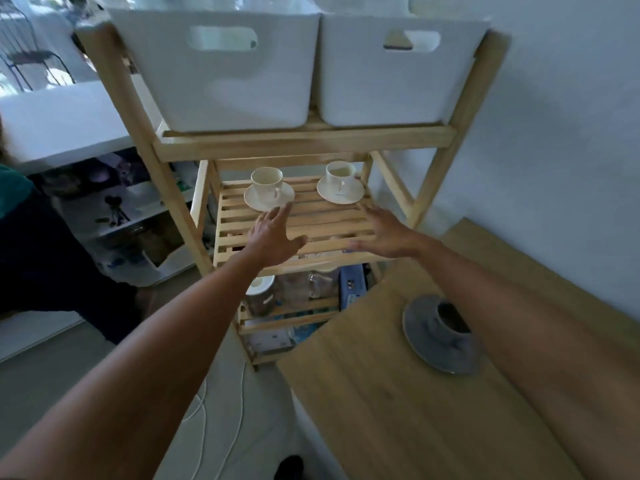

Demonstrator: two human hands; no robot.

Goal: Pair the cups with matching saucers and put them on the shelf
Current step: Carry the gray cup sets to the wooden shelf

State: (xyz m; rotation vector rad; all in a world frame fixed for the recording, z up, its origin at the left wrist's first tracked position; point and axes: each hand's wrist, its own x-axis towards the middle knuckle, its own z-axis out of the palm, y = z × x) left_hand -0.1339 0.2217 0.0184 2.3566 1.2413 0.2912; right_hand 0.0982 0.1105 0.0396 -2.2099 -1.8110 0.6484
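I see my left hand [273, 233] spread flat and empty over the slatted shelf [304, 220], fingertips just short of the left white saucer [251, 199]. The white cup [266, 181] on it stands upright, handle turned toward my hand. My right hand [384, 233] is also flat and empty; beyond its fingertips a second white cup [341, 174] stands upright on its saucer [353, 194], handle facing me. Back beside my right forearm, a grey cup [450, 320] sits upright on a grey saucer [422, 337] on the wooden table [381, 410]. No writing is readable anywhere
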